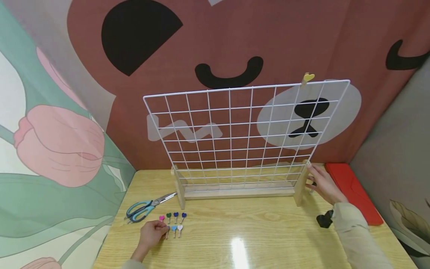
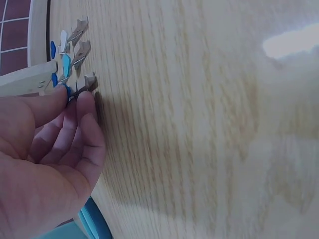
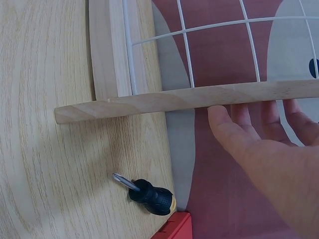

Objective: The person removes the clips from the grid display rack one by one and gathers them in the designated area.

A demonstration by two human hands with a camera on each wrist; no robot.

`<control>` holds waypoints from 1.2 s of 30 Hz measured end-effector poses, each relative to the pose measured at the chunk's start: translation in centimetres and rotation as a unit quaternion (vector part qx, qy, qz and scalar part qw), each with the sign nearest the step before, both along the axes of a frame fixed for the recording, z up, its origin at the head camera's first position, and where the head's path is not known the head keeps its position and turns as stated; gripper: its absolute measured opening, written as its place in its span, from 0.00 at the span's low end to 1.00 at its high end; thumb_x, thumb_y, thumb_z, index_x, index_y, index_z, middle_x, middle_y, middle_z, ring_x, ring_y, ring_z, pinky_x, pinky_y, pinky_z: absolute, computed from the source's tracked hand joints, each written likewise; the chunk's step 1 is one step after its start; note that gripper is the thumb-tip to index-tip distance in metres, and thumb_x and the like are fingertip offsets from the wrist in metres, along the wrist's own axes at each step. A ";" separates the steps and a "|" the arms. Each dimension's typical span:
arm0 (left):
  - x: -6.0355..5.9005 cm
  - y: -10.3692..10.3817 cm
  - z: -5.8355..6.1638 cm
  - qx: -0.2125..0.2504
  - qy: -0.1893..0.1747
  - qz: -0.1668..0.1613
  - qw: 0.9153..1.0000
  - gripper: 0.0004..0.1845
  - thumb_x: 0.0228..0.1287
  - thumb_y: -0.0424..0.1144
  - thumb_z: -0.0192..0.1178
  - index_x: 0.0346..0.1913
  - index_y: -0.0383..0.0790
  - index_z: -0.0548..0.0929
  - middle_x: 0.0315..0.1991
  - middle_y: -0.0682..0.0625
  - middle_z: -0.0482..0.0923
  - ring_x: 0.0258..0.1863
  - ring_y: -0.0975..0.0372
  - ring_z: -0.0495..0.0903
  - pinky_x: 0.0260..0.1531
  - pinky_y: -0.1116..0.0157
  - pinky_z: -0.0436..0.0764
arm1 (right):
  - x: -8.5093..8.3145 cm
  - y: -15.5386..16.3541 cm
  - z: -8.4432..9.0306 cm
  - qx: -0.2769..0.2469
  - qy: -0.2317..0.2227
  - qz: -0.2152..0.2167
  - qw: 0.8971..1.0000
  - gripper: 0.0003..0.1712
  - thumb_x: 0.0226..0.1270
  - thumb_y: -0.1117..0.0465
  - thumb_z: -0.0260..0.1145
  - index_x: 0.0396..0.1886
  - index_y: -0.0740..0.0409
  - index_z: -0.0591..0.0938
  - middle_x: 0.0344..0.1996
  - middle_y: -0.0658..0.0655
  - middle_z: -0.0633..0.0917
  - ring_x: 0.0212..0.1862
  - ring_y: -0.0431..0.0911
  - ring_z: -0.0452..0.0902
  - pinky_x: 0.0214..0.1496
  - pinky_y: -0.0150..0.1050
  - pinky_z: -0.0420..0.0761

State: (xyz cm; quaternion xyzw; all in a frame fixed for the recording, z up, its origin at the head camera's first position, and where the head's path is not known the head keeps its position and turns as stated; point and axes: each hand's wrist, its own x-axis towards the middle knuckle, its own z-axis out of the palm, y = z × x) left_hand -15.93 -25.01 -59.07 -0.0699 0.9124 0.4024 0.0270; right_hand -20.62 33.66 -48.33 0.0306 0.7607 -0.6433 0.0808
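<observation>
My left hand (image 1: pixel 151 234) pinches a small wooden clothespin (image 2: pixel 84 84) with a blue heart between thumb and finger, low over the table. Other heart clothespins lie in two rows beside it: pink (image 1: pixel 162 218), green (image 1: pixel 169 215), dark blue (image 1: pixel 176 215), light blue (image 1: pixel 174 228) and white (image 1: pixel 180 228). A white wire grid (image 1: pixel 230 89) stands in a wooden base, with a yellow heart clothespin (image 1: pixel 308 77) clipped on its top edge. My right hand (image 1: pixel 323 184) touches the outer side of the base's right post (image 3: pixel 164 101) with extended fingertips.
Teal-handled scissors (image 1: pixel 147 207) lie left of the base. A short black screwdriver (image 3: pixel 149 196) lies behind the right hand. A black object (image 1: pixel 324 219) sits near the right sleeve, and a red case (image 1: pixel 352 194) lies along the right edge. Printed curtains surround the table.
</observation>
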 end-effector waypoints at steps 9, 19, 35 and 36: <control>-0.1 0.1 -0.4 -0.016 -0.009 0.004 1.000 0.06 0.55 0.32 0.68 0.25 0.35 0.82 0.16 0.55 0.78 0.15 0.65 0.76 0.16 0.71 0.73 | 0.0 -0.1 0.0 0.002 0.001 -0.004 1.000 0.46 0.77 0.41 0.38 0.74 0.68 0.33 0.71 0.76 0.44 0.70 0.71 0.45 0.63 0.58 0.66; -0.2 -0.3 -0.1 -0.032 -0.010 0.016 0.999 0.07 0.54 0.34 0.68 0.29 0.32 0.83 0.19 0.54 0.79 0.17 0.65 0.76 0.20 0.68 0.74 | 0.0 -0.2 0.0 0.000 0.001 -0.002 1.000 0.46 0.77 0.41 0.39 0.74 0.68 0.32 0.71 0.76 0.44 0.70 0.72 0.44 0.62 0.55 0.69; -3.6 2.2 10.8 0.057 0.127 -0.048 0.989 0.06 0.60 0.29 0.64 0.38 0.29 0.83 0.26 0.45 0.84 0.22 0.61 0.82 0.20 0.71 0.76 | -0.1 -0.1 -0.1 -0.010 -0.001 -0.001 1.000 0.45 0.77 0.41 0.37 0.74 0.68 0.33 0.71 0.76 0.44 0.70 0.71 0.44 0.64 0.64 0.59; -3.9 2.7 11.9 0.064 0.136 -0.060 0.987 0.06 0.61 0.30 0.64 0.39 0.29 0.83 0.26 0.45 0.83 0.21 0.62 0.82 0.21 0.71 0.77 | -0.1 -0.1 -0.1 -0.011 -0.001 -0.001 1.000 0.46 0.77 0.41 0.37 0.74 0.68 0.33 0.71 0.76 0.44 0.70 0.71 0.44 0.64 0.64 0.59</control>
